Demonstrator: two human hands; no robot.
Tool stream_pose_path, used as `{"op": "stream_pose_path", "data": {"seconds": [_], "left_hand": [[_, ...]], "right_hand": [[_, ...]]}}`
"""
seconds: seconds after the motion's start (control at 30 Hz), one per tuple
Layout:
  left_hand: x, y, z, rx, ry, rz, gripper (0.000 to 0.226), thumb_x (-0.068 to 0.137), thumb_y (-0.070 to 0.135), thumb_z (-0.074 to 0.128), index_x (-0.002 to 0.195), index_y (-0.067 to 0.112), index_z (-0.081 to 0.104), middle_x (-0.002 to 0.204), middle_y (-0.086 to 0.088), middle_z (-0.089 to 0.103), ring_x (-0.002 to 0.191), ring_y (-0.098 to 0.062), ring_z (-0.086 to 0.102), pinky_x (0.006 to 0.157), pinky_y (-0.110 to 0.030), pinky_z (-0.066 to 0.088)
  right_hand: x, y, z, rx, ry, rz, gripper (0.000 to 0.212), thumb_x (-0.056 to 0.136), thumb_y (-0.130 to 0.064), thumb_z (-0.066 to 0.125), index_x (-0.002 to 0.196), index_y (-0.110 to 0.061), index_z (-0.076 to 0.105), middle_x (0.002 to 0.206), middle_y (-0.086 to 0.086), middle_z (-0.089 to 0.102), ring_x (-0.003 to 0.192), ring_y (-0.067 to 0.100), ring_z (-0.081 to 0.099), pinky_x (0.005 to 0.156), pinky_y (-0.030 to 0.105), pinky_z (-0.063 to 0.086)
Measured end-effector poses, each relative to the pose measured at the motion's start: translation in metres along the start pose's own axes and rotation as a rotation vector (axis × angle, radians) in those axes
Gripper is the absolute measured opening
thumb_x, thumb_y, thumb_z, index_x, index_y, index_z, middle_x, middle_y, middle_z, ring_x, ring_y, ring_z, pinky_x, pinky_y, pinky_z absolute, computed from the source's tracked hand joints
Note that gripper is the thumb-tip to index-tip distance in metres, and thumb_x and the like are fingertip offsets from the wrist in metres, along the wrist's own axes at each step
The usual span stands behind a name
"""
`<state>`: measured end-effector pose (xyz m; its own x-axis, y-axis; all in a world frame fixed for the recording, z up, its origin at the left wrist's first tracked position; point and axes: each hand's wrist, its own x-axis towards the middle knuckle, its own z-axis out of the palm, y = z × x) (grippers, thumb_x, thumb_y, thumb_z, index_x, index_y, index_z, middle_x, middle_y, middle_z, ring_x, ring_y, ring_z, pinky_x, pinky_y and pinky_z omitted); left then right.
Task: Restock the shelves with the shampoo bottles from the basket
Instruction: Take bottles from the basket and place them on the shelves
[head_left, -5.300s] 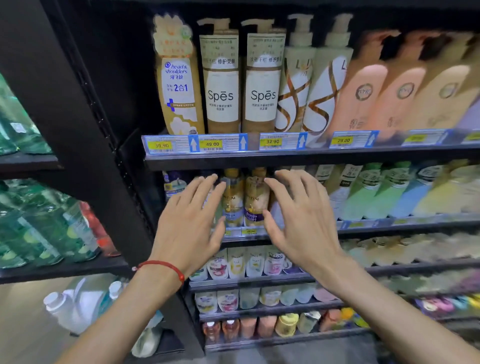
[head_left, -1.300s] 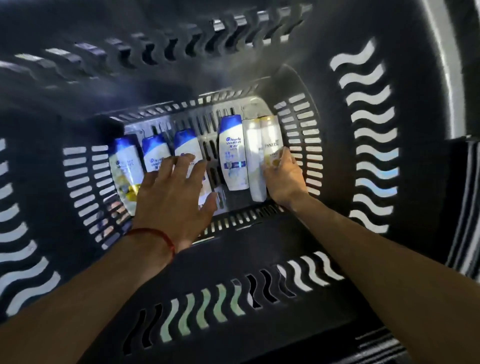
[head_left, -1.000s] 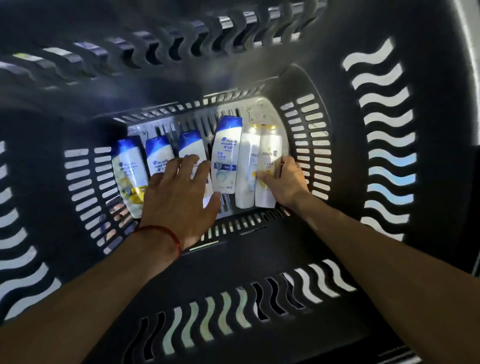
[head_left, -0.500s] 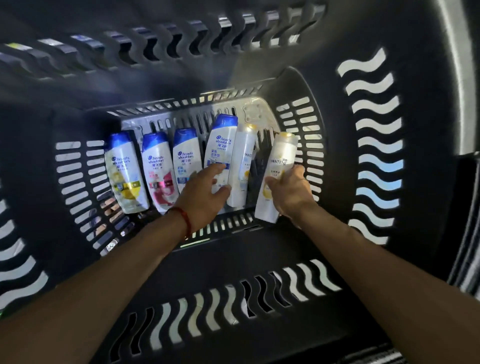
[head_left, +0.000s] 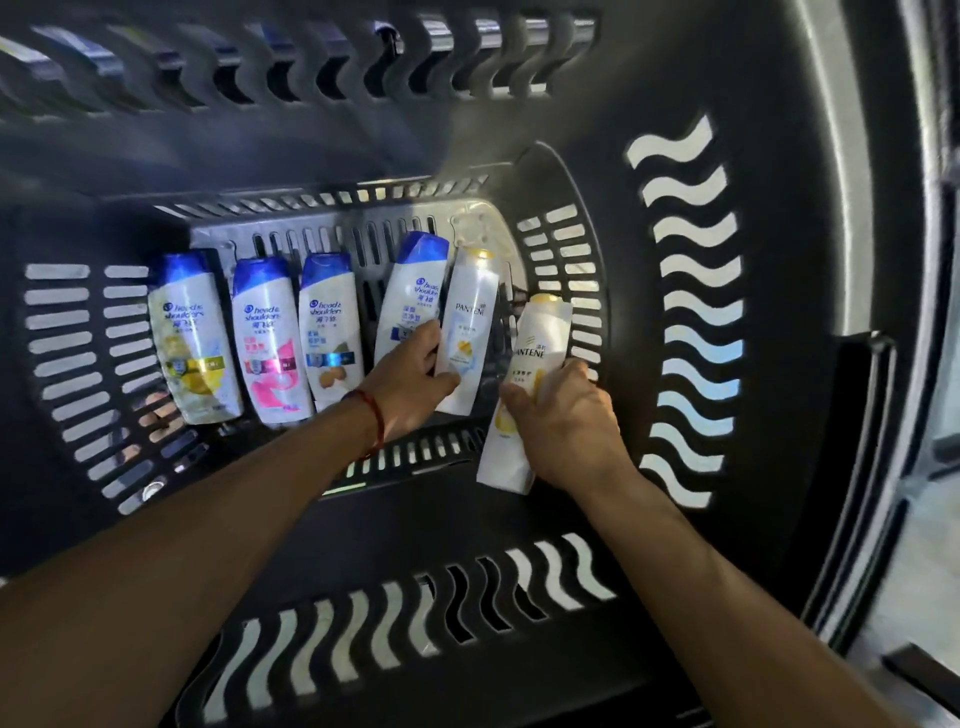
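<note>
Basket (head_left: 779, 364), restocking judged barely begun. Right hand (head_left: 566, 421): fingers clasp raised Pantene bottle (head_left: 540, 338). Left hand (head_left: 410, 379): fingers pinch second Pantene bottle (head_left: 467, 322). Four Head & Shoulders bottles (head_left: 267, 338) lie waiting.

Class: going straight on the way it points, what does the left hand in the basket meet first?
The left hand touches the blue-labelled Pantene bottle, thumb across it, fingertips by the tilted Head & Shoulders bottle. Pushing on, it likely presses those against the basket floor; depth unclear.
</note>
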<state>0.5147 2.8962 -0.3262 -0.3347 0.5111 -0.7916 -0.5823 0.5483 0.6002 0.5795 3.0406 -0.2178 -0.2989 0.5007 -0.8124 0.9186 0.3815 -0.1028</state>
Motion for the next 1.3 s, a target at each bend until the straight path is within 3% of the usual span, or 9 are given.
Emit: {"op": "stream_pose_path", "data": {"seconds": [0.07,0.2,0.33,0.5,0.6,0.7,0.77,0.93,1.3], "left_hand": [[0.002,0.0,0.003,-0.006,-0.01,-0.004,0.064,0.097,-0.003,0.06,0.152,0.009,0.031,0.131,0.022,0.044,0.122,0.002,0.047,0.095,-0.016,0.045],[0.006,0.008,0.001,0.021,0.094,-0.026,0.09,0.093,0.002,0.068,0.161,0.014,0.01,0.159,-0.001,0.033,0.136,-0.016,0.041,0.104,-0.03,0.038],[0.013,0.017,-0.002,0.101,0.108,-0.031,0.084,0.093,0.005,0.07,0.159,0.012,0.017,0.153,-0.011,0.043,0.117,-0.016,0.053,0.098,-0.034,0.048],[0.025,0.022,0.0,0.174,0.126,-0.054,0.068,0.09,0.014,0.076,0.148,0.009,0.039,0.139,-0.012,0.059,0.117,-0.023,0.061,0.104,-0.04,0.049],[0.029,0.023,0.008,0.161,0.143,-0.056,0.064,0.087,0.013,0.079,0.139,0.005,0.043,0.131,-0.015,0.061,0.115,-0.029,0.062,0.103,-0.049,0.05],[0.033,0.023,0.013,0.168,0.261,-0.053,0.06,0.084,0.013,0.082,0.129,0.003,0.044,0.116,-0.013,0.059,0.105,-0.026,0.059,0.095,-0.042,0.051],[0.034,0.022,0.014,0.209,0.283,-0.039,0.058,0.082,0.017,0.084,0.124,0.002,0.048,0.11,-0.009,0.06,0.101,-0.023,0.06,0.087,-0.036,0.05],[0.032,0.023,0.012,0.408,0.192,-0.036,0.04,0.087,0.028,0.079,0.116,0.004,0.064,0.11,-0.013,0.071,0.102,-0.029,0.066,0.093,-0.046,0.054],[0.01,0.024,0.006,0.339,0.155,-0.092,0.046,0.093,0.024,0.073,0.127,0.008,0.047,0.123,-0.014,0.066,0.112,-0.032,0.064,0.099,-0.05,0.051]], "right_hand": [[-0.001,0.001,-0.001,-0.001,-0.002,-0.021,0.057,0.103,-0.045,0.06,0.138,-0.003,0.042,0.121,0.01,0.055,0.111,0.026,0.056,0.089,0.033,0.042],[-0.005,-0.001,-0.007,0.035,-0.025,0.016,0.056,0.103,-0.044,0.061,0.134,-0.003,0.04,0.115,0.007,0.052,0.117,0.027,0.055,0.089,0.031,0.039],[-0.01,-0.002,-0.012,0.124,-0.044,0.025,0.04,0.102,-0.041,0.063,0.115,-0.014,0.037,0.104,0.0,0.05,0.096,0.016,0.048,0.082,0.03,0.039],[-0.022,-0.002,-0.014,0.338,-0.016,0.033,0.04,0.105,-0.03,0.06,0.13,-0.009,0.037,0.125,0.011,0.059,0.116,0.027,0.06,0.102,0.046,0.052],[-0.027,-0.002,-0.018,0.439,-0.037,0.055,0.031,0.105,-0.022,0.059,0.126,-0.011,0.038,0.125,0.013,0.06,0.116,0.029,0.062,0.101,0.049,0.054],[-0.027,0.001,-0.021,0.439,-0.011,0.011,0.028,0.104,-0.015,0.061,0.121,-0.014,0.039,0.122,0.011,0.061,0.115,0.027,0.062,0.099,0.048,0.054],[-0.026,0.006,-0.023,0.387,0.039,-0.036,0.029,0.103,-0.014,0.061,0.123,-0.015,0.04,0.119,0.008,0.063,0.113,0.025,0.062,0.094,0.043,0.055],[-0.03,0.02,-0.023,0.474,0.028,-0.078,0.03,0.105,-0.017,0.061,0.122,-0.029,0.039,0.106,-0.012,0.059,0.093,0.003,0.061,0.055,0.003,0.047],[-0.042,0.021,-0.028,0.544,-0.002,-0.106,0.038,0.103,-0.023,0.063,0.133,-0.025,0.039,0.113,-0.005,0.065,0.093,0.004,0.069,0.062,0.01,0.055]]}}
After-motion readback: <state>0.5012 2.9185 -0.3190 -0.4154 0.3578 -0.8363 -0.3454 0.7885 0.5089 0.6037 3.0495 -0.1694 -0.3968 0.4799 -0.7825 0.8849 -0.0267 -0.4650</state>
